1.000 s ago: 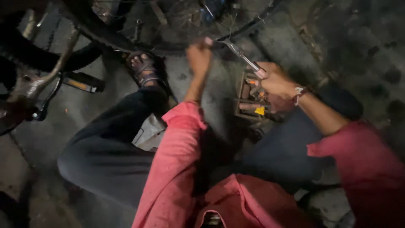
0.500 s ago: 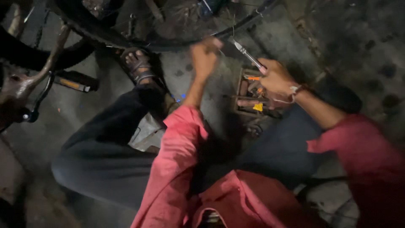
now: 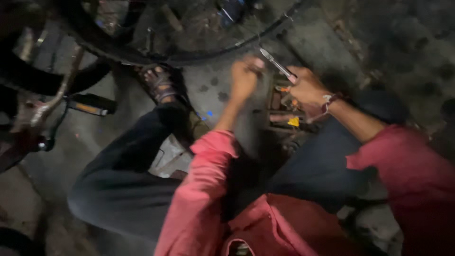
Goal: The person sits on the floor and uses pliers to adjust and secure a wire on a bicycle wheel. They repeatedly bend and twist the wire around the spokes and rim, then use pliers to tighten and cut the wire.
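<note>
Bicycle wheel rim (image 3: 199, 58) | my left hand (image 3: 244, 78) stays fisted near it | right hand (image 3: 308, 87) grips metal tool (image 3: 277, 64), now tipped closer to rim | work continuing

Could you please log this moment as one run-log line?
left hand: fisted near bicycle wheel | right hand: gripping metal tool | toolbox: on ground below hands

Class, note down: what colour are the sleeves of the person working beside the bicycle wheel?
Pinkish red sleeves, shown in the head view, the only view here.
</note>
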